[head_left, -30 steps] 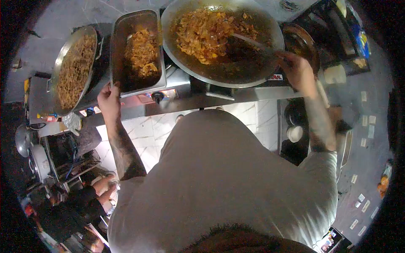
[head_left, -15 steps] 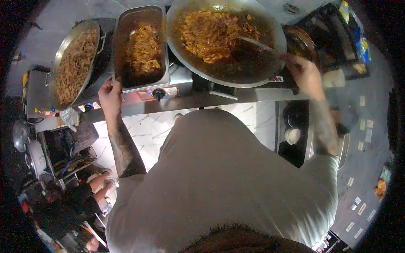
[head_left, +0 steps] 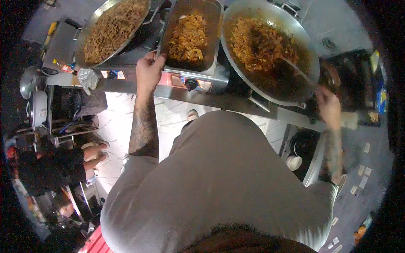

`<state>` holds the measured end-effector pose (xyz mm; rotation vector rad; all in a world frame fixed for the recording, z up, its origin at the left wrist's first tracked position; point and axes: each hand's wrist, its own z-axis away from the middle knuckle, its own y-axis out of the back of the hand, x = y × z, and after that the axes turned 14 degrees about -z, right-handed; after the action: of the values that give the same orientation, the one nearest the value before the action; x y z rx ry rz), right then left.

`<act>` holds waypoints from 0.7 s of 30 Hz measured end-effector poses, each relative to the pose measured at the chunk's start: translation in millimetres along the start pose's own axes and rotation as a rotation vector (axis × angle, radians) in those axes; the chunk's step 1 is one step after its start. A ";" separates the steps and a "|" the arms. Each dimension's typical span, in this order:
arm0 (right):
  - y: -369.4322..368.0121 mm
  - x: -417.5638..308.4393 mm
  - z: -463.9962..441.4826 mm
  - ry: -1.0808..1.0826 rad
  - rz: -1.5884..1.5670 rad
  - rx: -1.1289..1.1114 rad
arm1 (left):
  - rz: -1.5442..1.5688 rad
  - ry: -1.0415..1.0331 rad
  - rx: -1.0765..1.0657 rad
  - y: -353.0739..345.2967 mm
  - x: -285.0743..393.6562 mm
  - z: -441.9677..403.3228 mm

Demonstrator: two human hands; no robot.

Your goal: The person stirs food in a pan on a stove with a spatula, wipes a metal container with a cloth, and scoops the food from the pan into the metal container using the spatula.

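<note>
A rectangular metal tray [head_left: 214, 63] with reddish-brown cooked food stands on the stove, and my left hand [head_left: 149, 69] grips its near left corner. To its right is a large round pan [head_left: 311, 55] holding saucy food. My right hand [head_left: 328, 104], slightly blurred, is closed on the handle end of a metal spatula [head_left: 298, 71] at the pan's right rim. The spatula's far end is in the food, its tip hidden. At the left sits another round pan [head_left: 80, 50] full of brown shredded food.
A stove knob [head_left: 191, 84] is on the front panel below the tray. A crumpled silvery bag [head_left: 87, 79] and a small bottle [head_left: 63, 65] lie at the left. Another person [head_left: 55, 166] is at the lower left. A white bowl [head_left: 294, 162] sits at the lower right.
The view has turned, so pans, tray and both hands appear further right. My left hand still grips the tray, and my right hand still holds the spatula in the pan.
</note>
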<state>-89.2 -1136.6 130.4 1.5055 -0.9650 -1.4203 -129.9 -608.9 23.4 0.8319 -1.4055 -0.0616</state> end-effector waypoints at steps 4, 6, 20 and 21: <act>22.2 -24.8 -11.5 0.107 -0.048 0.051 | -0.012 -0.007 -0.012 2.1 1.1 -2.0; 34.9 -39.5 -24.6 0.172 -0.031 0.051 | -0.057 -0.002 -0.065 3.2 0.8 -3.7; -34.1 -203.0 -72.1 0.926 0.518 0.103 | -0.027 -0.015 -0.009 1.1 6.9 -1.4; -37.8 -207.4 -72.1 0.900 0.544 0.060 | -0.033 0.011 -0.030 2.5 8.5 -1.1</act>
<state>-31.1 -925.3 170.5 1.5274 -0.7383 -0.2556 -128.1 -610.9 31.9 0.8295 -1.3774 -0.1033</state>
